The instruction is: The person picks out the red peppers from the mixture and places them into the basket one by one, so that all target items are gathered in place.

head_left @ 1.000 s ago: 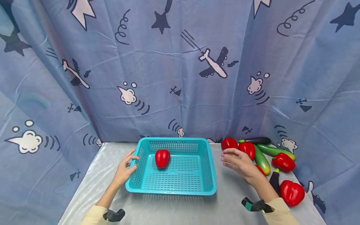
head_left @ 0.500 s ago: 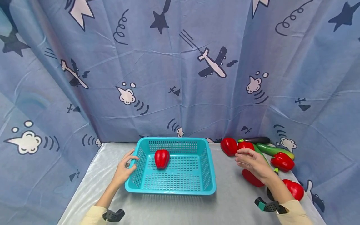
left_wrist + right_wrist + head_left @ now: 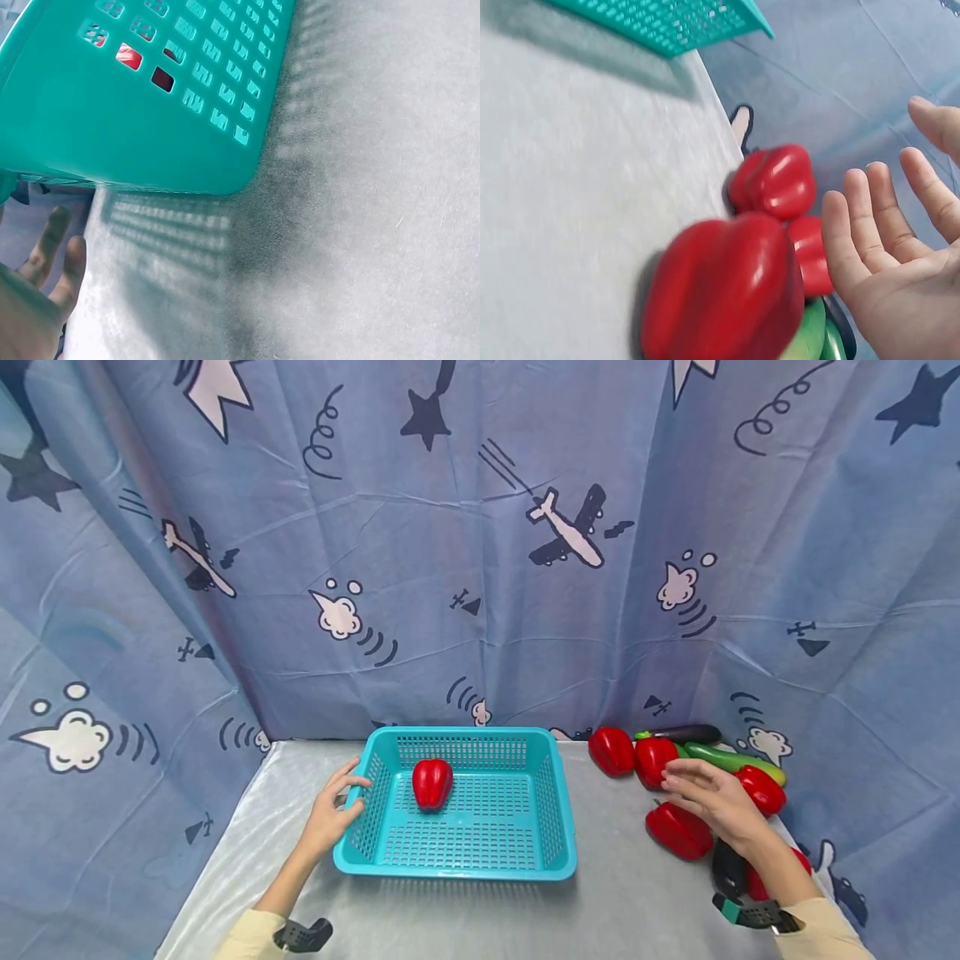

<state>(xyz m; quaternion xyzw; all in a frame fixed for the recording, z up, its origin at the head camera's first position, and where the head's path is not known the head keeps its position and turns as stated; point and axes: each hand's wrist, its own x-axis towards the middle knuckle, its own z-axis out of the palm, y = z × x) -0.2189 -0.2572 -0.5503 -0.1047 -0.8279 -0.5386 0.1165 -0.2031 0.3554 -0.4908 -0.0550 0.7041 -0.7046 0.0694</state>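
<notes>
In the head view my left hand (image 3: 330,814) is at the left rim of a turquoise basket (image 3: 457,874), its fingers spread and lightly bent, thumb and fingertips overlapping the rim. A red bell pepper (image 3: 432,785) lies inside, towards the left. My right hand (image 3: 716,802) hovers over the vegetables on the right, palm facing left, fingers loosely extended and holding nothing. Below its fingers lies a red bell pepper (image 3: 678,831), large in the right wrist view. Another red pepper (image 3: 655,762) sits just behind the fingertips. An eggplant (image 3: 727,868) is partly hidden under the wrist.
More red peppers, one at the back (image 3: 611,751) and one beyond the hand (image 3: 761,789), lie on the right. Behind them are a dark eggplant (image 3: 682,733) and a green cucumber-like vegetable (image 3: 735,762). A patterned blue curtain (image 3: 480,568) surrounds the pale tabletop (image 3: 615,910).
My right hand has moved right, away from the basket and further over the vegetables, uncovering the front red pepper. My left hand and the basket have stayed in place.
</notes>
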